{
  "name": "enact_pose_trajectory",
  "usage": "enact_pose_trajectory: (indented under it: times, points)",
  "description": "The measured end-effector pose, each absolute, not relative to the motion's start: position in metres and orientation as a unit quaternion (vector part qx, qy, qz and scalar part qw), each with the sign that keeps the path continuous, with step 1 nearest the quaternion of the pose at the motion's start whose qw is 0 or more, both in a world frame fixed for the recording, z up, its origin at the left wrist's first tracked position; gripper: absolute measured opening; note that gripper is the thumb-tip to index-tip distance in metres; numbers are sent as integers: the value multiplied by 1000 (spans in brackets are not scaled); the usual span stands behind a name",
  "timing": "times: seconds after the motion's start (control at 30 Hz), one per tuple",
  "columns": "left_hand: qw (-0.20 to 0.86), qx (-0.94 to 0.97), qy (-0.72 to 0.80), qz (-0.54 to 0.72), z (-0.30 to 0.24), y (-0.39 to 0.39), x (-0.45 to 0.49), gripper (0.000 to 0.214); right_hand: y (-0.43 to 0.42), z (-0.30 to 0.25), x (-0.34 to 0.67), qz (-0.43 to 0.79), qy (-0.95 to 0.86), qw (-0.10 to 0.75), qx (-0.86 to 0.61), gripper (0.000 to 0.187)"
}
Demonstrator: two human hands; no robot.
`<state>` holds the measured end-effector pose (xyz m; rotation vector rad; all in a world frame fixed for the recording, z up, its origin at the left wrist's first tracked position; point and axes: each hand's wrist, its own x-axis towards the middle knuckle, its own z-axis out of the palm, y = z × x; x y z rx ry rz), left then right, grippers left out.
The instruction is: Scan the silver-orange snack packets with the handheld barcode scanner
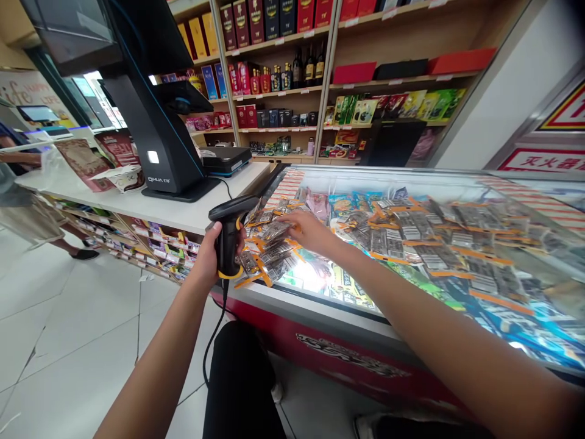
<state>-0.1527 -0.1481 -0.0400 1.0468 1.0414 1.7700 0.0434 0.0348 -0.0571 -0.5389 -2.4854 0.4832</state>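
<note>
In my left hand is a black barcode scanner, gripped by its handle with the head pointing right and a cable hanging down. My right hand reaches over the freezer's glass top, fingers closed at the edge of a pile of snack packets with orange edges. Whether one packet is pinched there is hard to make out. More such packets, several with barcodes facing up, lie spread over the glass to the right of that hand.
A red chest freezer with a metal rim stands before me. On the white counter at left are a checkout terminal and bags. Shelves of boxes and bottles line the back. Another person stands at far left.
</note>
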Motion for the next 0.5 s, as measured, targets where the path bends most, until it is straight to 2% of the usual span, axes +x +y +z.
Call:
enact_pose_trajectory:
  times: [0.13,0.27,0.4,0.5]
  points:
    - [434,426,410,680,-33,-158,-111,47,42,-49,60,239,-878,340,-236,48]
    - [471,449,409,640,-35,-145,-66,47,51,-32,95,268,-824,399,-300,45]
    - [508,447,414,609,-46,-120,-28,52,61,-21,145,211,-813,464,-282,42]
    - [532,434,405,603,-57,-106,-7,51,66,-22,181,148,-831,471,-258,41]
